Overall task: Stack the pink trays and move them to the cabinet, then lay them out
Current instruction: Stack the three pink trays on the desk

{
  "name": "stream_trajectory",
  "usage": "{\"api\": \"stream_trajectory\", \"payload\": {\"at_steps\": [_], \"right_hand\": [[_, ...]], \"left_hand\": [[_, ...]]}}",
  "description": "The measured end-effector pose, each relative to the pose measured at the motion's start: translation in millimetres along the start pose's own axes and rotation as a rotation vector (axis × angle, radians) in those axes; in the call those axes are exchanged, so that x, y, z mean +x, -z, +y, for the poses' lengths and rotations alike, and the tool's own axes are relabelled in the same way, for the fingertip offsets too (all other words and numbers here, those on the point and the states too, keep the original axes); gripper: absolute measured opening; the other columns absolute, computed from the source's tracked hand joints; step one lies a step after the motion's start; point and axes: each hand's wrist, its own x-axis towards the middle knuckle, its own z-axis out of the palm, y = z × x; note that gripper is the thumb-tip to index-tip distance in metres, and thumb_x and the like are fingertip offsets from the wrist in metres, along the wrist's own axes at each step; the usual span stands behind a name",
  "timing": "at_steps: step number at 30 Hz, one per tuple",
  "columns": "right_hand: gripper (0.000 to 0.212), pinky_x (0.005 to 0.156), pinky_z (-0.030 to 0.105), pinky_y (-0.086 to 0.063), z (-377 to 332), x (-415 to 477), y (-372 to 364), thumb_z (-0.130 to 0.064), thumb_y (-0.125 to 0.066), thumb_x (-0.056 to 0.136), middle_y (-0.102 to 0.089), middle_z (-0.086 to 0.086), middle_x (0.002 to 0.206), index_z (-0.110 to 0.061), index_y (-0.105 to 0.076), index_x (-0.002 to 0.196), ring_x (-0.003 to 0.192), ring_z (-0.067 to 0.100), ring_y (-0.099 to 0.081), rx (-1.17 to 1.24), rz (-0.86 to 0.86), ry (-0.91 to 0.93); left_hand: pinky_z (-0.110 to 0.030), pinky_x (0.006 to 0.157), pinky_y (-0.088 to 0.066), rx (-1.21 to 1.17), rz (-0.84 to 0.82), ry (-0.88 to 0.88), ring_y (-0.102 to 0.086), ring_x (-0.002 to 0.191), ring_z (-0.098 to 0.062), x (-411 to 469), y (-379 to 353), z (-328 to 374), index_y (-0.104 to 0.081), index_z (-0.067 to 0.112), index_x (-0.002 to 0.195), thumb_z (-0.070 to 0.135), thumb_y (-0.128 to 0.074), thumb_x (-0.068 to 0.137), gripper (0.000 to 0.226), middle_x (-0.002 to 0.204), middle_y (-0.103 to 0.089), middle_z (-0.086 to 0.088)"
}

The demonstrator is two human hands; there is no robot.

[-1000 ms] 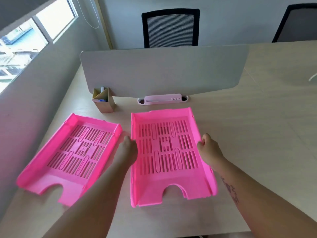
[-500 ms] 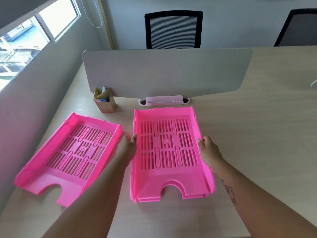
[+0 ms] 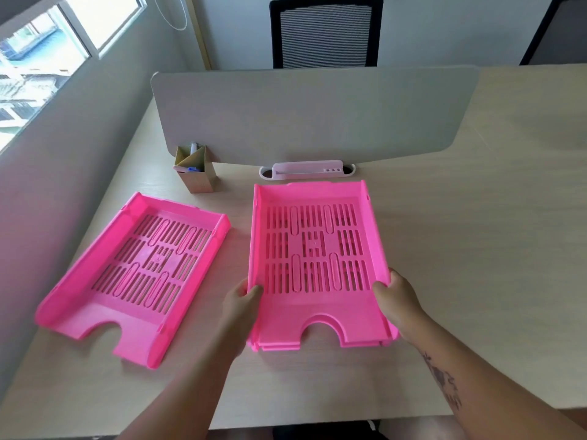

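Observation:
Two slotted pink trays lie on the wooden desk. The middle pink tray (image 3: 317, 312) sits straight in front of me, and layered edges at its front suggest a stack of nested trays. My left hand (image 3: 243, 296) grips its left wall, thumb hooked inside. My right hand (image 3: 395, 295) grips its right wall. The left pink tray (image 3: 95, 300) lies apart, angled, near the wall, untouched.
A grey divider panel (image 3: 311, 112) stands across the desk behind the trays. A small cardboard pen holder (image 3: 195, 169) and a pale pink organizer (image 3: 306, 169) sit at its foot. Two black chairs stand beyond. The wall and window are on the left.
Both hands have slid toward me along the middle tray's side walls, from mid-length to near its front. The left tray has not moved.

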Motion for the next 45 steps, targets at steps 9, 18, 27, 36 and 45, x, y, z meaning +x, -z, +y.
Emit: {"api": "stream_trajectory", "payload": {"at_steps": [9, 18, 27, 36, 45], "right_hand": [[0.039, 0.053, 0.031, -0.05, -11, 39, 24, -0.007, -0.042, 0.097, -0.063, 0.012, 0.097, -0.004, -0.049, 0.135, 0.066, 0.019, -0.057, -0.006, 0.107, 0.007], [0.036, 0.067, 0.046, -0.06, -10, 49, 29, -0.009, -0.042, 0.097, -0.063, 0.011, 0.091, -0.007, -0.05, 0.132, 0.069, 0.024, -0.062, -0.05, 0.068, 0.04], [0.062, 0.079, 0.047, -0.061, -42, 43, 55, -0.038, -0.047, 0.095, -0.048, 0.014, 0.143, -0.015, -0.03, 0.15, 0.107, 0.03, -0.066, -0.169, 0.155, 0.36], [0.052, 0.077, 0.027, -0.053, -143, 12, 12, -0.026, -0.047, 0.099, -0.047, 0.013, 0.147, -0.01, -0.038, 0.148, 0.093, 0.021, -0.066, -0.171, 0.05, 0.639], [0.051, 0.101, 0.032, -0.042, -227, -73, -165, -0.021, -0.053, 0.093, -0.052, 0.014, 0.142, -0.006, -0.047, 0.142, 0.127, 0.027, -0.052, -0.17, -0.244, 0.754]], "left_hand": [[-0.043, 0.072, -0.06, 0.07, 0.005, -0.043, -0.07, 0.088, -0.029, 37, -27, 30, -0.064, 0.015, 0.108, 0.018, -0.045, 0.098, 0.022, 0.098, -0.071, -0.012], [-0.036, 0.061, -0.057, 0.051, 0.066, -0.048, -0.069, 0.085, -0.029, 30, -39, 24, -0.064, 0.016, 0.106, 0.014, -0.043, 0.097, 0.023, 0.095, -0.071, -0.012], [-0.051, 0.093, -0.053, 0.299, 0.123, -0.177, -0.062, 0.106, -0.029, 22, -2, 56, -0.058, 0.008, 0.126, 0.062, -0.06, 0.08, 0.071, 0.119, -0.065, -0.01], [-0.037, 0.073, -0.048, 0.26, 0.337, -0.302, -0.054, 0.078, -0.023, 9, 78, 86, -0.065, 0.007, 0.098, 0.036, -0.059, 0.093, 0.03, 0.087, -0.06, -0.015], [-0.028, 0.059, -0.045, 0.426, 0.558, -0.202, -0.061, 0.07, -0.02, 2, 249, 55, -0.067, 0.007, 0.11, 0.033, -0.063, 0.09, 0.033, 0.095, -0.069, -0.012]]}}
